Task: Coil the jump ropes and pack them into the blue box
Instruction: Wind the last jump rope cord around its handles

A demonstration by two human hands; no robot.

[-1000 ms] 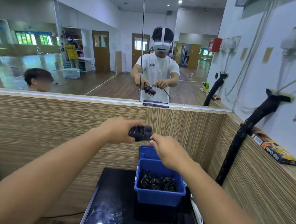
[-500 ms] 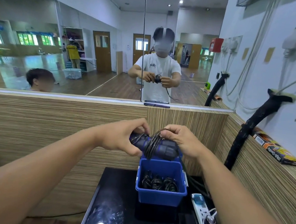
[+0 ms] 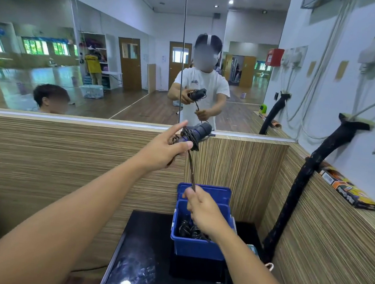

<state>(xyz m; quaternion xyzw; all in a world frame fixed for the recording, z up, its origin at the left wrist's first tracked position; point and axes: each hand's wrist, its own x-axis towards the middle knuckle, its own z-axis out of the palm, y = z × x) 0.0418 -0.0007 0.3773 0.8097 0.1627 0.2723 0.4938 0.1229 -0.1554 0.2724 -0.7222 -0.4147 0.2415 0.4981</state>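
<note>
My left hand (image 3: 166,149) holds up the dark jump rope handles (image 3: 197,132), with cord wound round them, in front of the wooden partition; its index finger is stretched out. A stretch of cord (image 3: 191,165) runs taut from the handles down to my right hand (image 3: 203,208), which pinches it just above the blue box (image 3: 197,245). The box stands on a glossy black surface (image 3: 147,264). Several coiled black jump ropes (image 3: 188,230) lie inside it, partly hidden by my right hand.
A wooden partition (image 3: 65,164) surrounds the spot, with a mirror above that reflects me and a second person. A black padded pipe (image 3: 295,198) rises at the right. An orange-and-black carton (image 3: 346,190) lies on the right ledge.
My right hand has left the handles and dropped down over the box, pulling a length of cord straight. My left hand has lifted the handles higher and tilted them.
</note>
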